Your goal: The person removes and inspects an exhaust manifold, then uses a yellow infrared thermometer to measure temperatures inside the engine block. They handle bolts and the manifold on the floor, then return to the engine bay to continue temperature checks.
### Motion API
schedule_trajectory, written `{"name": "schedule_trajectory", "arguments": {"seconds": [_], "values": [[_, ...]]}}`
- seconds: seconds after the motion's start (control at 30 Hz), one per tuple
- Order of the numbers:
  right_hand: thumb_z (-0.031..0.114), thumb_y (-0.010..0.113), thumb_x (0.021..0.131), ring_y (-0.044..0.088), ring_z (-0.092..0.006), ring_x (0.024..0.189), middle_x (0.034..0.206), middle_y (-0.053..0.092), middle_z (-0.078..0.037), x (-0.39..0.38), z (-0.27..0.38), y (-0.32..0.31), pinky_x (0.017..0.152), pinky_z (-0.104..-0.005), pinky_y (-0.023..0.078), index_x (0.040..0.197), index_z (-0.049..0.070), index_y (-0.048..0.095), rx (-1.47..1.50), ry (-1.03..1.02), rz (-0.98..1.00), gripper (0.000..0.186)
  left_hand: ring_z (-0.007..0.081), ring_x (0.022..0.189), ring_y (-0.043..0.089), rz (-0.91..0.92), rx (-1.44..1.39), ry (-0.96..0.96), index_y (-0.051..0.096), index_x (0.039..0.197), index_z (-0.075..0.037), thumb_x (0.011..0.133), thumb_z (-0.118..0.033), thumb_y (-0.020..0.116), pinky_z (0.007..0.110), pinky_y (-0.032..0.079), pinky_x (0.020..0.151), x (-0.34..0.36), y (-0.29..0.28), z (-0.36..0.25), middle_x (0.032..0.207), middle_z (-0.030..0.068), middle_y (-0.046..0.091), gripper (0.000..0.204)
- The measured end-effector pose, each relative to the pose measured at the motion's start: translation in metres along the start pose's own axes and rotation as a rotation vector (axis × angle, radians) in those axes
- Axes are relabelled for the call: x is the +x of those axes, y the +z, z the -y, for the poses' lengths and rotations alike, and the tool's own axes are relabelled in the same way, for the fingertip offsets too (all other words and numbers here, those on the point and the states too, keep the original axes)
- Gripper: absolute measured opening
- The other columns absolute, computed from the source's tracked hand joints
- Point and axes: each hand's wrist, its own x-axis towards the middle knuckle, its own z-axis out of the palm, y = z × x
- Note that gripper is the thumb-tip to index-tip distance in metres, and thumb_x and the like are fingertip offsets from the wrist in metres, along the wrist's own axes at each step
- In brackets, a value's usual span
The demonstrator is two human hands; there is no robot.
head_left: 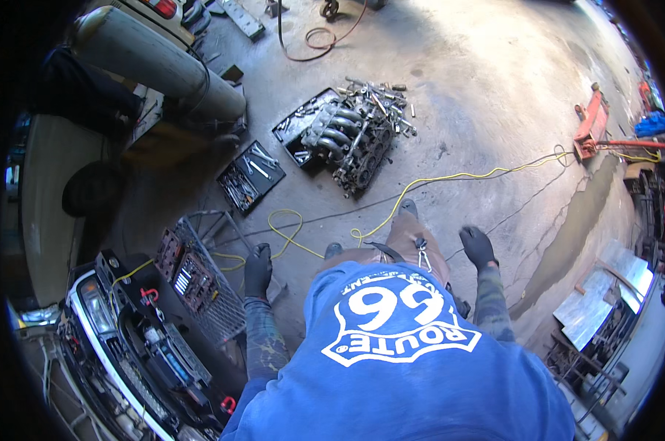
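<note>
Both hands wear dark gloves and hang low at the person's sides over the concrete floor (494,88). Left hand (258,270) is down beside the left thigh with the fingers curled loosely inward; it is nearest to the wire-mesh cart (215,294), just beside its upper edge, and whether it touches the mesh or grips anything cannot be told. Right hand (478,246) hangs free on the other side, fingers lightly bent and close together, holding nothing, with bare floor beneath it. Two forearms in mottled, stained sleeves run back from the gloves to a blue shirt (406,367) with a white printed emblem. One yellow cable (450,176) snakes across the floor, passing between the two hands and looping near the left one. On the cart sit two dark red socket trays (192,279) side by side. Further off on the floor lie two open black tool cases (250,176), one holding wrenches, the other partly covered by one engine intake assembly (351,140) with several curved metal runners, and a scatter of loose sockets and bits too many to count lies just beyond it. One red floor jack (591,125) stands well apart to the right. One vehicle front (126,345) with the hood area exposed lies at lower left, near the cart.
</note>
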Motion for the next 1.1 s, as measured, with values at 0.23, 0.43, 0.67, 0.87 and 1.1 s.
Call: {"name": "schedule_trajectory", "arguments": {"seconds": [0.23,0.43,0.67,0.87,1.1], "values": [[0.034,0.059,0.091,0.068,-0.039,0.113,0.124,0.071,-0.02,0.126,0.1,-0.022,0.098,-0.0486,0.053,0.125,0.011,0.071,-0.274,-0.144,0.503,0.042,0.0405,0.107,0.071,0.251,0.016,-0.201,0.072,0.117,0.003,0.094,-0.03,0.059,0.046,0.055,0.093,-0.102,0.127,-0.098,0.112,0.0266,0.073,0.043],[0.036,0.061,0.09,0.07,-0.0364,0.109,0.117,0.074,-0.016,0.114,0.118,0.019,0.095,-0.0489,0.054,0.124,0.013,0.073,-0.597,-0.354,0.896,0.042,0.0391,0.1,0.072,0.528,0.107,-0.25,0.075,0.107,0.0,0.087,-0.029,0.061,0.047,0.054,0.088,-0.102,0.166,-0.125,0.104,0.0269,0.073,0.038],[0.034,0.058,0.093,0.073,-0.0355,0.104,0.108,0.077,-0.017,0.134,0.095,0.047,0.092,-0.0477,0.053,0.107,0.01,0.079,-0.535,-0.484,0.795,0.035,0.0312,0.072,0.066,0.359,0.095,-0.371,0.07,0.09,0.001,0.089,-0.026,0.061,0.044,0.05,0.071,-0.113,0.161,-0.165,0.08,0.0202,0.069,0.028],[0.028,0.062,0.086,0.067,-0.0431,0.078,0.081,0.069,-0.022,0.143,0.117,-0.042,0.079,-0.0541,0.049,0.078,0.006,0.072,-0.083,-0.636,0.821,0.025,0.0177,0.063,0.054,0.524,-0.084,-0.28,0.062,0.082,-0.001,0.094,-0.02,0.058,0.038,0.044,0.063,-0.14,0.101,-0.216,0.067,0.0098,0.057,0.022],[0.024,0.069,0.077,0.065,-0.0424,0.073,0.074,0.068,-0.02,0.125,0.144,-0.052,0.072,-0.0531,0.048,0.074,0.007,0.071,-0.179,-0.596,0.713,0.017,0.0119,0.069,0.054,0.861,-0.259,-0.282,0.064,0.088,-0.001,0.096,-0.015,0.057,0.032,0.045,0.066,-0.093,0.089,-0.21,0.071,0.006,0.055,0.017]]}}
